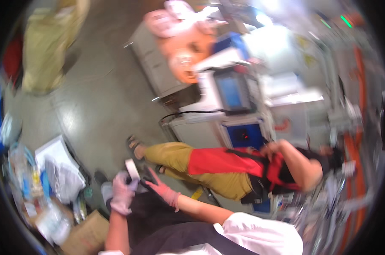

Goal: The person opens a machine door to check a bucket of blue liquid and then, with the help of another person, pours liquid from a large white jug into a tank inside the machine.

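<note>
Both my hands wear pink gloves and are held in front of my dark apron (154, 221). My left hand (122, 193) is closed, with a small flat white piece (132, 169) sticking up from its fingers; blur hides what exactly it is. Close beside it, my right hand (164, 191) has its fingers stretched out and apart, their dark-coated side partly showing. The fingers point toward the white piece, and I see nothing held in them.
A co-worker in a red apron (222, 161) stands ahead to the right, by a machine with a screen (231, 91). A grey cabinet (154, 63) carries an orange surface. At left lie plastic bags (65, 180) and a cardboard box (86, 233); a yellowish sack (43, 51) stands farther off.
</note>
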Tool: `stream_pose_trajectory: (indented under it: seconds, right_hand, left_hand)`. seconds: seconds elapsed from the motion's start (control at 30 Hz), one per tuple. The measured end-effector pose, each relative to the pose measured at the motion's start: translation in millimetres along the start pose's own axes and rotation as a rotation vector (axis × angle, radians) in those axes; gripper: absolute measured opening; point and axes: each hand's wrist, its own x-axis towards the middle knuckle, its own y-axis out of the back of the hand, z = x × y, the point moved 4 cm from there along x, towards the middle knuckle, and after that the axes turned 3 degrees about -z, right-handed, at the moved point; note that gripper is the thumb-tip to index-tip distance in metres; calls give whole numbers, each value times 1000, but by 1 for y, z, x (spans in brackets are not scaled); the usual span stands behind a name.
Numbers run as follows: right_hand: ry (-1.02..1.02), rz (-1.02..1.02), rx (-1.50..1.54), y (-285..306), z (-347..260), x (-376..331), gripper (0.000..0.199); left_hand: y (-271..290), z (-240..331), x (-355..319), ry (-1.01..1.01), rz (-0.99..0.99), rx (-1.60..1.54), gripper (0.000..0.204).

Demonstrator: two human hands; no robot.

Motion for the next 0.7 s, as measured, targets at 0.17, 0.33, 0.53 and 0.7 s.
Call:
stream_pose_trajectory:
  seconds: [0.17, 0.33, 0.53, 0.7]
  right_hand:
    - [-284, -368, 1157, 19, -1, -51, 67]
    - [436, -78, 471, 45, -22, -61, 45]
    - [76, -304, 1169, 38, -46, -77, 36]
    - [125, -348, 1275, 34, -73, -88, 43]
  left_hand:
    - [-67, 68, -34, -147, -295, 437, 24]
    - [-87, 84, -40, -228, -400, 568, 33]
    - [-102, 126, -58, -183, -548, 269, 13]
    - [-90, 144, -66, -111, -522, 347, 14]
